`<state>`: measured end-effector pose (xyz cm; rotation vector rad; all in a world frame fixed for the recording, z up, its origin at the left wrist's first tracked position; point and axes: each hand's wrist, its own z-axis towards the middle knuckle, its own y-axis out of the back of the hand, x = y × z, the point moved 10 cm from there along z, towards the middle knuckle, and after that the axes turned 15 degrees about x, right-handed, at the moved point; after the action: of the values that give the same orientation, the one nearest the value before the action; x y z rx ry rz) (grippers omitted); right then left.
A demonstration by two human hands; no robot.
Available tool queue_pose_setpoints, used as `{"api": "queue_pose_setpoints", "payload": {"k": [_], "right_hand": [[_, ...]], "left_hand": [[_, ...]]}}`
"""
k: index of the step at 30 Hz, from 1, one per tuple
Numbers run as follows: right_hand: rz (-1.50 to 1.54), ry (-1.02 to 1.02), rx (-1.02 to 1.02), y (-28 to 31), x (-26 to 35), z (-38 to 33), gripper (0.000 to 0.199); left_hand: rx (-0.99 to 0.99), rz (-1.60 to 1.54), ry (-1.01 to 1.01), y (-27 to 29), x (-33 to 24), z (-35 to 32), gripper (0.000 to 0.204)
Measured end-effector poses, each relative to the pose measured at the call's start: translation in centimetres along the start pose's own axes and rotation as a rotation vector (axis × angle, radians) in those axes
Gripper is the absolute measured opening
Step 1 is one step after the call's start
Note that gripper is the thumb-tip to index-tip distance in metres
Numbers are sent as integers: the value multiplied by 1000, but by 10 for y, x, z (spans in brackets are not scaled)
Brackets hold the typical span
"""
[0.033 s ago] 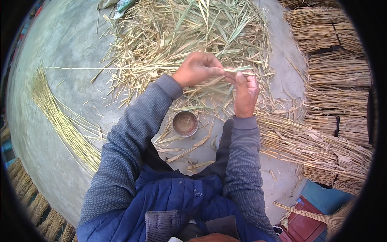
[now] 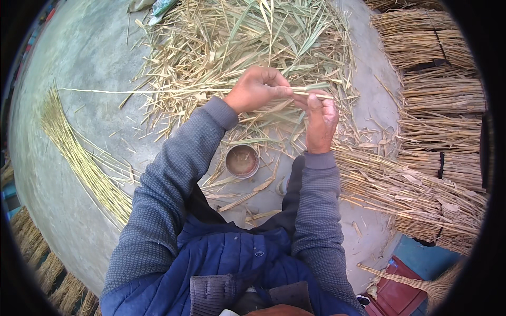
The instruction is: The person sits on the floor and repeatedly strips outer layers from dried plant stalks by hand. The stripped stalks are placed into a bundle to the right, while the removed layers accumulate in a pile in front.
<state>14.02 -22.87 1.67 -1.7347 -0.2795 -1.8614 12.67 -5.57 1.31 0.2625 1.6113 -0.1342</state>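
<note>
A long, thin pale reed stalk (image 2: 124, 91) runs from the left across the husk pile to both my hands. My left hand (image 2: 259, 90) pinches it between thumb and fingers. Close beside it, my right hand (image 2: 321, 118) grips the stalk's thicker right end, thumb on top. A strip of greenish leaf (image 2: 318, 86) stands out at that end, between the hands. Beneath them spreads a heap of dry leaves and husks (image 2: 211, 37). To the left lies a bundle of slim, greenish-yellow peeled stalks (image 2: 87, 152).
A small round metal bowl (image 2: 242, 161) stands on the concrete floor between my legs. Unpeeled stalks (image 2: 406, 181) lie at my right. Tied reed bundles (image 2: 443, 97) are stacked beyond them. Near the lower right are a dark red object (image 2: 398, 287) and a straw broom (image 2: 400, 279).
The leaf strip at the stalk's right end has shifted slightly, and the stalk's far left tip sits a little further right. Both hands keep nearly the same place.
</note>
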Motion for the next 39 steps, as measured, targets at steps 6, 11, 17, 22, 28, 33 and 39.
{"api": "queue_pose_setpoints", "payload": {"k": [6, 11, 17, 22, 28, 33, 39], "right_hand": [[49, -15, -67, 17, -5, -7, 24], [53, 6, -108, 28, -2, -6, 22], [82, 52, -136, 31, 1, -3, 24], [87, 41, -147, 30, 0, -1, 24], [48, -48, -36, -6, -13, 3, 21], [46, -34, -63, -5, -17, 2, 18], [-651, 31, -210, 2, -1, 0, 15]], "left_hand": [[-420, -29, -134, 109, -12, -28, 13], [-598, 1071, 41, 133, -29, -54, 20], [-215, 850, -167, 86, -28, -38, 29], [86, 535, -118, 35, -9, -24, 27], [93, 700, -147, 22, -19, -25, 24], [44, 754, -188, 15, -25, -29, 20], [-12, 917, -273, 12, -26, -44, 24]]}}
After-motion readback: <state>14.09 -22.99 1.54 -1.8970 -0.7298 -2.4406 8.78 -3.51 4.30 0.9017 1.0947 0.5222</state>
